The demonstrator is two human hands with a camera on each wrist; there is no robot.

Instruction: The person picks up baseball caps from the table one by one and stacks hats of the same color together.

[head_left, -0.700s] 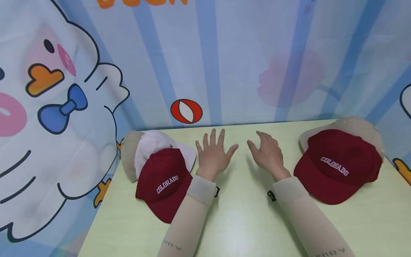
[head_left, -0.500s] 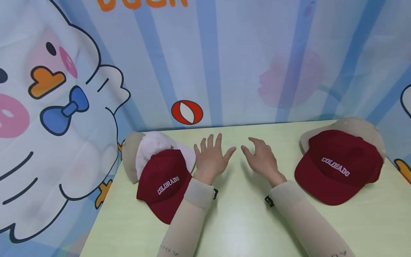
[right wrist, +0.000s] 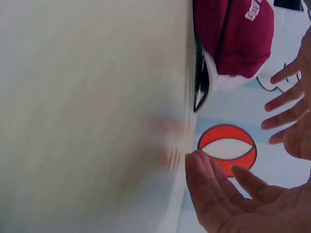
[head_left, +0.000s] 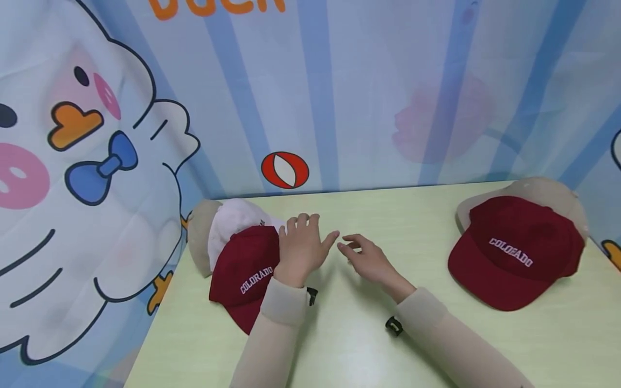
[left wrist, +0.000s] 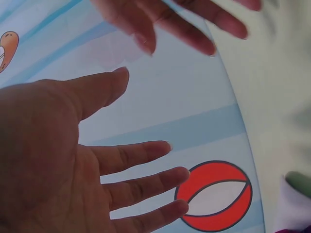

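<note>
Above the table's middle, my left hand point(head_left: 302, 250) hovers with its fingers spread, holding nothing. It partly covers a dark red cap point(head_left: 247, 269) lettered COLORADO on the left. Behind that cap sit a white cap point(head_left: 233, 218) and a beige cap point(head_left: 200, 231), both partly hidden. My right hand point(head_left: 372, 263) is just right of the left one, fingers loosely bent and nothing in it. The two thumbs come close together; in the left wrist view a gap shows between the hands. Another dark red COLORADO cap point(head_left: 516, 250) rests over a beige cap point(head_left: 548, 191) at the right.
All the caps lie on a pale yellow table point(head_left: 388, 355). A printed cloth backdrop point(head_left: 368, 108) with a cartoon duck and a red-and-white ball stands along the table's back edge. A black strap piece point(head_left: 394, 326) shows under the right wrist.
Both hands have moved left and slightly nearer the body. The right hand has come closer to the left hand, which now overlaps the left red cap. The caps stay in place.
</note>
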